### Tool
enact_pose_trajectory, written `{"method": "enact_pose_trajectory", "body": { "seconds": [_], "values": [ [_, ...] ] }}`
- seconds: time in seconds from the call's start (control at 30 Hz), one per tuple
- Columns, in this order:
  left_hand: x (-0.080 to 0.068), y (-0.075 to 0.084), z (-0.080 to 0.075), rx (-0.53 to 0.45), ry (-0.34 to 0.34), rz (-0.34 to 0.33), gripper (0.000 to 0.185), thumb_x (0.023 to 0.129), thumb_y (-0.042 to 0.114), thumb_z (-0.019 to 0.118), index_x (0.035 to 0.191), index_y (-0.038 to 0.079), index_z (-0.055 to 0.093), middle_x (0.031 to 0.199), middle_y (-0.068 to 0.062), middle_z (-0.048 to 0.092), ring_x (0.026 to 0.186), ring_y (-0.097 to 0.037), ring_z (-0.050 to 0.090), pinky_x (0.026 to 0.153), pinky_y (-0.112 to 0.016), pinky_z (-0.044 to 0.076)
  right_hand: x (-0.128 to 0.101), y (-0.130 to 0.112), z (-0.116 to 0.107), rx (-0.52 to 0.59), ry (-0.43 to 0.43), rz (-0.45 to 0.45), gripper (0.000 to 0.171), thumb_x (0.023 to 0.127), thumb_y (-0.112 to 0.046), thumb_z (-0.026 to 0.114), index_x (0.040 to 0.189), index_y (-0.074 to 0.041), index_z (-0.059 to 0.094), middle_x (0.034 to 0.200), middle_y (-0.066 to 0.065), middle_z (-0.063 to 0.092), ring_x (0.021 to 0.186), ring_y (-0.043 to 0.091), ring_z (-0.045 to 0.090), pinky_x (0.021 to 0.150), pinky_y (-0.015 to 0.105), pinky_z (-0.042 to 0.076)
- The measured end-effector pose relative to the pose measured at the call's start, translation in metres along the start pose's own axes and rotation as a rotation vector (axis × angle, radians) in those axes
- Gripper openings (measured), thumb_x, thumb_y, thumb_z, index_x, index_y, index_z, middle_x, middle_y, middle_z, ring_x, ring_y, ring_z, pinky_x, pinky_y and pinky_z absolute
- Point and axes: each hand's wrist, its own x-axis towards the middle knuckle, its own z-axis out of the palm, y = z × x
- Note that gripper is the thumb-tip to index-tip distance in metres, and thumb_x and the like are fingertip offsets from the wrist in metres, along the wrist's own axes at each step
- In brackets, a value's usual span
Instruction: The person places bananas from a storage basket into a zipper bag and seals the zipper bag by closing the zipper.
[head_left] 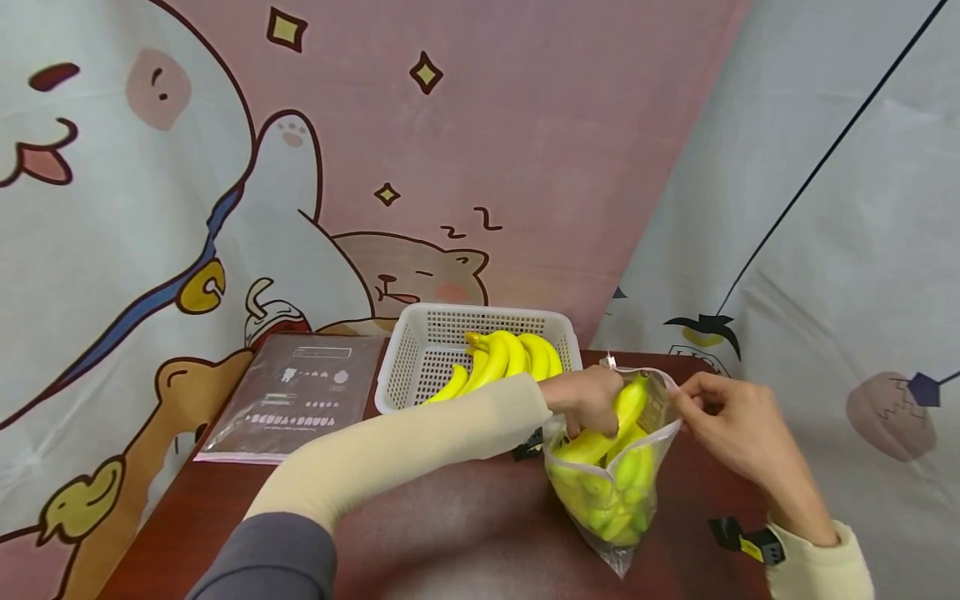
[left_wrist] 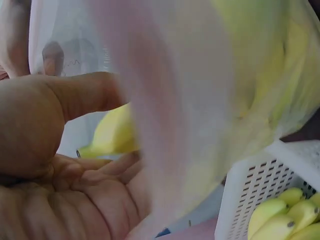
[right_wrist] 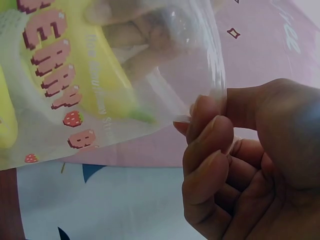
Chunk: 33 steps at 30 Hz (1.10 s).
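Observation:
A clear zip bag (head_left: 617,492) with pink print stands on the table, holding several yellow-green bananas. My left hand (head_left: 587,406) reaches into its mouth and grips a banana (head_left: 624,408) there. In the left wrist view my thumb (left_wrist: 85,95) lies over that banana (left_wrist: 114,132) beside the bag's film (left_wrist: 200,100). My right hand (head_left: 693,402) pinches the bag's right rim (head_left: 670,392) and holds it up. Up close in the right wrist view, its fingers (right_wrist: 210,120) pinch the bag's edge (right_wrist: 200,107), and a banana (right_wrist: 75,75) shows through the plastic.
Behind the bag stands a white perforated basket (head_left: 420,354) holding a bunch of bananas (head_left: 510,354). A flat pack of bags (head_left: 296,396) lies at the back left of the dark red table (head_left: 450,517). Printed cloth hangs close behind.

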Motion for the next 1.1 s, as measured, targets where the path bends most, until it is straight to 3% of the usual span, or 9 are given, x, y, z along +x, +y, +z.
{"method": "enact_pose_trajectory", "body": {
  "seconds": [0.13, 0.27, 0.43, 0.57, 0.7, 0.87, 1.03, 1.1],
  "values": [
    [-0.001, -0.001, -0.002, -0.174, -0.017, -0.028, 0.024, 0.092, 0.019, 0.075, 0.103, 0.010, 0.056, 0.089, -0.006, 0.063, 0.061, -0.024, 0.074, 0.059, -0.032, 0.062, 0.000, -0.002, 0.003, 0.014, -0.020, -0.019, 0.024, 0.096, -0.029, 0.071, 0.075, -0.022, 0.065, 0.054, -0.010, 0.053, 0.044, 0.004, 0.042, 0.043, 0.025, 0.031],
    [-0.003, -0.003, -0.004, -0.388, -0.015, -0.105, 0.036, 0.093, 0.019, 0.075, 0.119, 0.008, 0.052, 0.092, -0.009, 0.064, 0.063, -0.026, 0.074, 0.062, -0.034, 0.063, 0.000, -0.002, 0.004, 0.011, -0.027, -0.028, 0.025, 0.097, -0.031, 0.072, 0.074, -0.023, 0.064, 0.054, -0.010, 0.052, 0.043, 0.004, 0.040, 0.042, 0.025, 0.030],
    [-0.008, -0.004, -0.007, -0.573, -0.039, -0.138, 0.054, 0.097, 0.019, 0.072, 0.141, 0.004, 0.045, 0.119, -0.016, 0.065, 0.071, -0.029, 0.075, 0.066, -0.037, 0.063, 0.000, -0.002, 0.003, 0.009, -0.030, -0.015, 0.025, 0.097, -0.033, 0.071, 0.075, -0.022, 0.065, 0.053, -0.009, 0.052, 0.042, 0.006, 0.041, 0.042, 0.026, 0.031],
    [-0.015, -0.004, -0.013, -0.580, -0.063, -0.090, 0.061, 0.096, 0.025, 0.074, 0.144, 0.000, 0.045, 0.121, -0.017, 0.067, 0.076, -0.027, 0.076, 0.068, -0.036, 0.064, 0.001, 0.000, 0.002, 0.015, -0.031, 0.002, 0.025, 0.098, -0.033, 0.070, 0.077, -0.021, 0.067, 0.053, -0.009, 0.055, 0.043, 0.006, 0.042, 0.042, 0.026, 0.032],
    [-0.028, -0.010, -0.022, -0.604, -0.058, 0.015, 0.040, 0.097, 0.022, 0.072, 0.127, -0.002, 0.062, 0.095, -0.016, 0.074, 0.078, -0.027, 0.077, 0.068, -0.034, 0.064, 0.001, 0.001, 0.000, 0.019, -0.034, 0.017, 0.025, 0.098, -0.034, 0.070, 0.077, -0.021, 0.067, 0.054, -0.008, 0.055, 0.043, 0.007, 0.043, 0.042, 0.027, 0.032],
    [-0.044, -0.026, -0.036, -0.661, 0.037, 0.192, 0.023, 0.101, 0.018, 0.066, 0.118, 0.003, 0.068, 0.094, -0.012, 0.074, 0.085, -0.028, 0.077, 0.071, -0.036, 0.064, 0.000, 0.004, -0.001, 0.018, -0.042, 0.041, 0.026, 0.099, -0.037, 0.069, 0.080, -0.019, 0.069, 0.054, -0.007, 0.056, 0.044, 0.007, 0.044, 0.042, 0.028, 0.032],
    [-0.054, -0.043, -0.042, -0.585, 0.157, 0.275, 0.027, 0.103, 0.024, 0.064, 0.127, 0.011, 0.066, 0.114, -0.010, 0.073, 0.092, -0.019, 0.073, 0.075, -0.033, 0.063, 0.000, 0.005, -0.002, 0.025, -0.050, 0.060, 0.026, 0.098, -0.038, 0.069, 0.081, -0.019, 0.070, 0.056, -0.006, 0.058, 0.044, 0.008, 0.045, 0.042, 0.028, 0.033],
    [-0.056, -0.050, -0.043, -0.511, 0.202, 0.291, 0.031, 0.102, 0.028, 0.064, 0.130, 0.015, 0.065, 0.117, -0.004, 0.072, 0.099, -0.016, 0.071, 0.080, -0.030, 0.062, 0.000, 0.005, -0.002, 0.031, -0.048, 0.059, 0.026, 0.098, -0.038, 0.069, 0.081, -0.019, 0.069, 0.056, -0.006, 0.058, 0.044, 0.008, 0.045, 0.041, 0.028, 0.033]
  ]
}}
